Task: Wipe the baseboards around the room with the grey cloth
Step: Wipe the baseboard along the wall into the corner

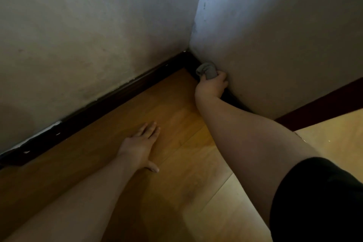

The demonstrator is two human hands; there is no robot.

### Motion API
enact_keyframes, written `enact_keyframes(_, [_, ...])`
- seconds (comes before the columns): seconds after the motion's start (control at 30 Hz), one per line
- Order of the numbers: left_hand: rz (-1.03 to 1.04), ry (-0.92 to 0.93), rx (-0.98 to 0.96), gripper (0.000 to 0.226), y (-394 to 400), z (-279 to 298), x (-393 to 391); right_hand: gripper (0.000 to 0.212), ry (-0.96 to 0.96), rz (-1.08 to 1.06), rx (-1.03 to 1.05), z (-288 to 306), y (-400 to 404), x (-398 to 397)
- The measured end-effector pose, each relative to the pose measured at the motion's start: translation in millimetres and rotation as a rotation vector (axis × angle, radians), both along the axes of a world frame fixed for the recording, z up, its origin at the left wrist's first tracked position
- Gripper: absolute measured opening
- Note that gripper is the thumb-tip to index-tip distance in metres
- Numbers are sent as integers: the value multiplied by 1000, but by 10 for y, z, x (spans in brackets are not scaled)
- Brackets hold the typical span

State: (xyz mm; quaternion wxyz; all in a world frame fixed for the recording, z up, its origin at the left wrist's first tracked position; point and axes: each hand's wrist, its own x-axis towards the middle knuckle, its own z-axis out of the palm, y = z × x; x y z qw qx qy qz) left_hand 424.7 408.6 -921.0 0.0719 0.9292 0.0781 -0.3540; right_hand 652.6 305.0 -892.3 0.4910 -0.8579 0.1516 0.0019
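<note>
Grey cloth (206,70), bunched into a rounded wad, sits low in the inner corner of the room, pressed against the dark baseboard (117,96) where the two runs of skirting meet. Right hand (213,86) grips the cloth from behind, its fingers curled round the wad so that only the front fold shows beyond the knuckles; the knuckles lie against the foot of the right wall (275,45). The right forearm reaches diagonally from the lower right, and a black sleeve (318,198) covers the upper arm. Left hand (140,146) rests flat on the wooden floor (176,192), fingers straight and close together, thumb spread to the side; it holds nothing and lies well apart from the cloth, near the baseboard of the left wall (88,25). That baseboard runs from the corner toward the lower left, with pale chips along its upper edge. Both walls are pale and mottled, with small dark specks up the corner line. A second dark strip (324,102) borders the right wall's outer face, beside a lighter patch of floor.
</note>
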Motion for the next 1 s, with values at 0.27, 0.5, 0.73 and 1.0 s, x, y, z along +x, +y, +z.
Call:
enact_keyframes(0.27, [-45,-9,54,131,-64,12,-29,39,-34,-37,-131,-55,-833,-439])
enact_keyframes(0.5, [-306,-257,75,92,-211,92,-150,43,45,-71,-176,18,-1275,-617])
enact_keyframes(0.73, [-382,-292,68,87,-454,131,-144,46,-2,-135,-238,21,-1662,-813])
enact_keyframes(1.0, [-246,-225,95,91,-548,44,-364,39,-53,-129,-281,20,-2033,-960])
